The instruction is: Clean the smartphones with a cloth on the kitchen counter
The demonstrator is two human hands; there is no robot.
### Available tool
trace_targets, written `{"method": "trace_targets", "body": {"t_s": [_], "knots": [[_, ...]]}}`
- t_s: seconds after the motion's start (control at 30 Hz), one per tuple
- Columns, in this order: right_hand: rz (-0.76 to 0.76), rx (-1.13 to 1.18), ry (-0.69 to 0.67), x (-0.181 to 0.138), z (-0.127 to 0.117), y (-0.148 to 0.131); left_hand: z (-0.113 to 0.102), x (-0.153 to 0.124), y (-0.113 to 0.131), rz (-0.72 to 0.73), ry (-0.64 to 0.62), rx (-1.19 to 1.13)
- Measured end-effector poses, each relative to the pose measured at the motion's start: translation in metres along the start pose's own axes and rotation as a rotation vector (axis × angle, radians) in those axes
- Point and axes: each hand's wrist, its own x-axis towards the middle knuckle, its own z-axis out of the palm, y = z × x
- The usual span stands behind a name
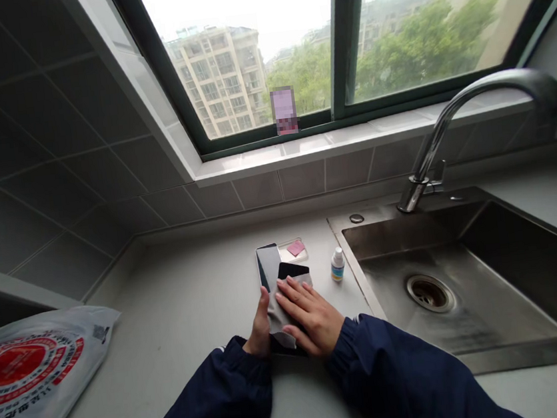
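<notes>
A black-screened phone [293, 270] lies tilted under my hands, largely covered by a grey cloth [280, 319]. My left hand [258, 328] is closed at the phone's left edge, thumb up along the cloth, its other fingers mostly hidden. Across the cloth, my right hand [313, 316] lies flat with fingers stretched out, pressing it onto the phone. Just beyond them rests a second flat device with a shiny screen [268, 264], partly hidden. Beside it is a clear phone case [304, 253] with a pink piece [296, 248] on it. A small white-capped bottle [337, 266] stands upright to the right.
To the right is a steel sink [497, 278] with a tall curved faucet [443, 130]. A white plastic bag with red print [41, 377] lies at the left on the pale counter [181, 287]. Behind are the window sill [263, 162] and a window; a blurred pinkish patch [284, 109] shows there.
</notes>
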Motion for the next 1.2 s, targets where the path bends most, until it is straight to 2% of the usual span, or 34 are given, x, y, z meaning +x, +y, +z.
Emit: {"method": "trace_targets", "body": {"t_s": [0.17,0.37,0.47,0.63,0.8,0.87,0.97,1.07,1.13,1.2], "knots": [[0.104,-0.051,0.057,0.002,-0.002,-0.001,-0.003,0.003,-0.002,0.079,-0.028,0.067],[0.133,-0.049,0.037,0.003,-0.003,-0.001,-0.001,0.005,0.001,0.088,-0.068,0.123],[0.086,-0.036,0.03,0.002,-0.004,-0.001,-0.002,0.002,0.003,0.049,-0.017,0.093],[-0.077,0.006,-0.042,0.003,-0.007,-0.001,-0.007,-0.003,0.002,-0.013,0.101,0.118],[0.098,-0.047,0.057,0.006,-0.007,0.007,-0.007,0.002,-0.004,0.051,0.038,0.132],[0.118,-0.05,0.054,0.006,-0.006,0.007,-0.003,0.003,-0.004,0.062,0.025,0.118],[0.039,-0.009,-0.025,0.005,-0.004,0.001,0.005,0.001,-0.001,0.068,0.073,0.064],[-0.07,0.041,-0.094,0.003,-0.003,-0.006,0.015,-0.004,0.005,-0.045,0.059,0.003],[-0.101,0.063,-0.091,0.002,-0.003,-0.007,0.019,-0.006,0.007,-0.091,0.056,-0.024],[-0.121,0.089,-0.054,0.001,-0.004,-0.006,0.02,-0.006,0.007,-0.078,0.083,-0.034]]}}
